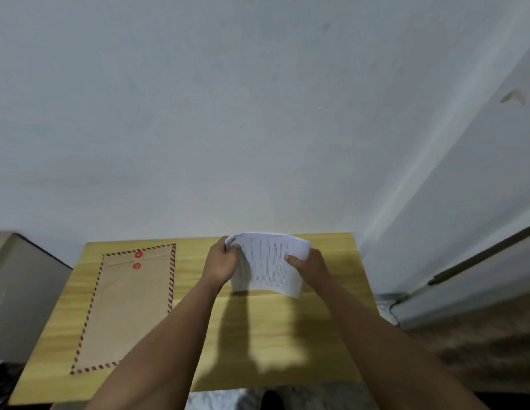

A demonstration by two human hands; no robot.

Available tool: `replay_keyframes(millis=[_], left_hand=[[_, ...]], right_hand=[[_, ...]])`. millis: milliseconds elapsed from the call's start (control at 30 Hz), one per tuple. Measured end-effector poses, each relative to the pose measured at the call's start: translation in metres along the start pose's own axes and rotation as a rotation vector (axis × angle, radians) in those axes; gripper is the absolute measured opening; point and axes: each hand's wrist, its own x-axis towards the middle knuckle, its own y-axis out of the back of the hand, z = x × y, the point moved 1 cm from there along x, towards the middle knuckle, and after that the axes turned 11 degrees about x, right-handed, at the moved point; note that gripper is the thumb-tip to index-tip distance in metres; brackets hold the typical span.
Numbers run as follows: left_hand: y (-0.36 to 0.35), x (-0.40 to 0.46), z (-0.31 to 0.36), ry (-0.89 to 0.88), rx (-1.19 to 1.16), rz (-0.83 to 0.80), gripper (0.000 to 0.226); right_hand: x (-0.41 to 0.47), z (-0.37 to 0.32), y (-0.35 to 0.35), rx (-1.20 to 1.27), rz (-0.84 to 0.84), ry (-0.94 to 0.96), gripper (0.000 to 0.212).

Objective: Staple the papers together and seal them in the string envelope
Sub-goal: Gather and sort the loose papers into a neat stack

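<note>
White papers [269, 261] gripped by both hands; print blurred, staple possibly hidden.

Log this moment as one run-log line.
left hand: holds papers | right hand: holds papers | envelope: flat on table | stapler: unseen

Desk [287, 335]: pale yellow wood grain, faint horizontal streaks. Envelope [130, 306]: kraft brown, edged with a red-and-dark-blue diagonal stripe border; two red round discs [137, 260] near its top. Papers [269, 264]: white, covered in fine dark printed lines, small dark mark at one corner. Wall [228, 113]: plain pale grey-white. Box [21, 291] at left: beige-grey.
</note>
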Motion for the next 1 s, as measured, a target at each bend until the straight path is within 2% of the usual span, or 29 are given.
replay_keyframes(millis=[133, 300, 533, 700, 867, 1000], left_hand=[[0.000, 0.001, 0.000, -0.026, -0.071, 0.025, 0.027], [0.003, 0.004, -0.003, -0.073, -0.100, 0.061, 0.031], [0.006, 0.014, -0.008, -0.055, -0.109, 0.034, 0.027], [0.014, 0.018, 0.007, -0.098, -0.007, 0.054, 0.029], [0.027, 0.025, 0.024, -0.168, 0.186, 0.036, 0.030], [0.031, 0.025, 0.035, -0.253, 0.303, 0.010, 0.028]], right_hand=[[0.004, -0.006, 0.003, 0.013, -0.052, -0.010, 0.022], [0.005, -0.001, 0.010, 0.028, -0.062, -0.042, 0.034], [0.003, 0.006, 0.021, 0.155, -0.087, -0.137, 0.036], [0.004, -0.007, 0.026, 0.206, -0.253, -0.245, 0.040], [0.009, -0.037, 0.034, 0.165, -0.212, -0.144, 0.024], [0.013, -0.071, 0.031, -0.095, -0.281, -0.002, 0.012]])
